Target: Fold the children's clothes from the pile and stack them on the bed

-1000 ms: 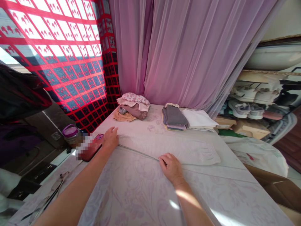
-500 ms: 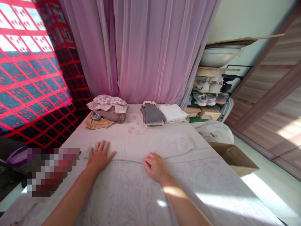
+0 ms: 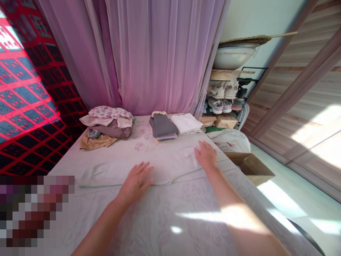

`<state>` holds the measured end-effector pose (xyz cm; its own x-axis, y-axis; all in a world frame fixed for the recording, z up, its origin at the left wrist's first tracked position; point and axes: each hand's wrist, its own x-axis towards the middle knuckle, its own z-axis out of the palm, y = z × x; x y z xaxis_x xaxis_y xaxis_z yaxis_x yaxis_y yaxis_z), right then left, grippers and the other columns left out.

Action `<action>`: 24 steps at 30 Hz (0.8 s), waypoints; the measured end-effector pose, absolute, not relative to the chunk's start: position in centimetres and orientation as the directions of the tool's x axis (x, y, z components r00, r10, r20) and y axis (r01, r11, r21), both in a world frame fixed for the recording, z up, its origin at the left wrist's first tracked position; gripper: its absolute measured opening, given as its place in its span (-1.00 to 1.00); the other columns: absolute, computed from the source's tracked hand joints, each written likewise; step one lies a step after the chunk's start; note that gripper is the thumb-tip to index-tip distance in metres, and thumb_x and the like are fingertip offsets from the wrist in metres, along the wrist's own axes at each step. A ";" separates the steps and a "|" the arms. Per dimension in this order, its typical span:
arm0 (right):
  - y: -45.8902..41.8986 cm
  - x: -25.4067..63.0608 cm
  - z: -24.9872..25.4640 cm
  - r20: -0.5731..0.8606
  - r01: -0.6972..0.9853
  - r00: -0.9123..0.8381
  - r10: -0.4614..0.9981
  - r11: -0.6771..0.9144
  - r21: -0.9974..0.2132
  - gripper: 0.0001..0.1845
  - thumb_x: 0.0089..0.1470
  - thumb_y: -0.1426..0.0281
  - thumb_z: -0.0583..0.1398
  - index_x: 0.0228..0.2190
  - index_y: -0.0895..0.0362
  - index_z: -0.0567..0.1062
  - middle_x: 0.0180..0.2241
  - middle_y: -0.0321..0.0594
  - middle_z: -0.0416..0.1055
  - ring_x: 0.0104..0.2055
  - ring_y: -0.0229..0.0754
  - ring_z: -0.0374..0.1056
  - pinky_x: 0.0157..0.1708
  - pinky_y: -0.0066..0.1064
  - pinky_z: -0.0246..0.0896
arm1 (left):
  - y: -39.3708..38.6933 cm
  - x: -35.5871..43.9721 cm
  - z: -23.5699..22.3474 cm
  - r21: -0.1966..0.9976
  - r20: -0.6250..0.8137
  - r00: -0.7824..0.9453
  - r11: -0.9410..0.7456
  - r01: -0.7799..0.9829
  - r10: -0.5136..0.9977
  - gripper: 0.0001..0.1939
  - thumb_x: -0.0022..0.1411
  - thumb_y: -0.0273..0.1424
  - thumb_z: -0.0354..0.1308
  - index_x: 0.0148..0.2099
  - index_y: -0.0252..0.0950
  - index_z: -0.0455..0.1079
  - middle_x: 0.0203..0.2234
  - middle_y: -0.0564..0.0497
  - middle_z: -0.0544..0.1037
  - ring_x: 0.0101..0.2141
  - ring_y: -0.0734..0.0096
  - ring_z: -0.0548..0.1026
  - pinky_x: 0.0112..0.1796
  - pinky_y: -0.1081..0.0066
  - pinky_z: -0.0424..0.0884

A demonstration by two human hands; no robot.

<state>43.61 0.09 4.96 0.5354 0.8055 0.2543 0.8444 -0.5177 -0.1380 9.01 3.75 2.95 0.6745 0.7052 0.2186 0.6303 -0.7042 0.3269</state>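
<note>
A pale, ribbed pair of trousers (image 3: 112,172) lies flat across the bed, folded into a long narrow strip. My left hand (image 3: 137,179) rests palm down on its middle, near the front edge, fingers spread. At the strip's right end is my right hand (image 3: 207,155), its fingers stretched forward over the fabric and holding nothing that I can see. Behind the trousers sits a folded stack topped by dark grey cloth (image 3: 163,127). Beside that lie folded white clothes (image 3: 186,123). A loose heap of clothes (image 3: 109,124) is at the back left.
The bed (image 3: 151,220) has a pale floral cover. Purple curtains (image 3: 157,57) hang behind it. To the right stand an open cardboard box (image 3: 255,169), a white plastic bag (image 3: 229,140) and a shoe rack (image 3: 221,96). A blurred patch covers the lower left.
My left hand has moved right, from the strip's left end to its middle. My right hand has gone from the near edge to the right end, its curled fingers now stretched out.
</note>
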 end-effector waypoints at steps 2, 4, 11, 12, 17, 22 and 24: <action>0.0 44.3 5.2 0.161 0.742 0.669 0.726 -0.641 -0.197 -0.42 0.27 0.17 -0.04 0.21 0.20 0.26 0.10 0.11 0.37 0.13 0.09 0.28 0.06 -0.05 0.13 | 2.3 11.8 2.5 0.415 0.228 0.745 -0.755 0.508 0.627 -0.59 0.30 -0.24 0.03 0.18 -0.07 0.37 0.15 -0.01 0.45 0.21 0.20 0.30 0.22 0.02 0.14; -0.1 44.8 5.1 0.046 0.680 0.720 0.692 -0.692 -0.240 -0.41 0.27 0.11 -0.06 0.17 0.19 0.30 -0.01 0.09 0.46 0.04 0.09 0.36 0.00 -0.09 0.18 | 1.2 13.8 2.0 0.472 0.247 0.742 -0.746 0.470 0.624 -0.63 0.26 -0.24 0.10 0.09 -0.12 0.44 0.06 -0.04 0.53 0.11 0.19 0.40 0.18 0.01 0.20; -0.4 46.0 2.4 0.145 0.709 0.689 0.710 -0.618 -0.340 -0.53 0.22 0.13 -0.01 -0.05 0.12 0.49 -0.10 0.03 0.49 -0.05 0.05 0.39 -0.12 -0.21 0.19 | -0.3 16.2 1.7 0.479 0.310 0.657 -0.710 0.517 0.687 -0.81 0.22 -0.33 0.17 -0.13 -0.16 0.54 -0.20 -0.06 0.61 -0.15 0.21 0.49 -0.04 0.06 0.39; -0.5 46.2 2.0 0.194 0.717 0.681 0.707 -0.589 -0.373 -0.54 0.21 0.15 0.00 -0.05 0.12 0.49 -0.10 0.02 0.49 -0.06 0.04 0.39 -0.12 -0.23 0.19 | -0.4 16.3 1.7 0.469 0.311 0.659 -0.713 0.521 0.685 -0.82 0.24 -0.35 0.15 -0.15 -0.15 0.55 -0.21 -0.05 0.61 -0.17 0.22 0.49 -0.02 0.04 0.37; -0.8 47.1 0.9 0.276 0.690 0.695 0.663 -0.509 -0.514 -0.44 0.16 0.20 0.03 0.14 0.17 0.33 -0.11 0.00 0.50 -0.07 0.04 0.38 -0.09 -0.23 0.16 | -0.4 16.3 1.2 0.454 0.298 0.681 -0.727 0.516 0.669 -0.82 0.26 -0.40 0.11 -0.17 -0.14 0.53 -0.09 -0.05 0.58 -0.03 0.22 0.46 0.16 -0.09 0.18; -1.1 47.0 0.8 0.246 0.698 0.679 0.692 -0.503 -0.511 -0.41 0.15 0.20 0.01 0.17 0.15 0.31 0.03 0.02 0.42 0.03 0.08 0.32 -0.01 -0.13 0.15 | -0.8 16.3 0.9 0.468 0.215 0.690 -0.693 0.548 0.691 -0.82 0.21 -0.33 0.15 -0.13 -0.15 0.49 0.07 -0.04 0.51 0.15 0.13 0.34 0.21 -0.14 0.07; -1.2 46.7 1.2 0.360 0.750 0.638 0.681 -0.444 -0.490 -0.41 0.18 0.22 -0.01 0.18 0.17 0.30 0.10 0.04 0.37 0.11 0.09 0.26 0.05 -0.10 0.12 | -0.9 16.3 1.3 0.478 0.213 0.690 -0.690 0.544 0.692 -0.80 0.23 -0.26 0.14 -0.13 -0.16 0.49 0.06 -0.05 0.52 0.14 0.12 0.35 0.21 -0.13 0.08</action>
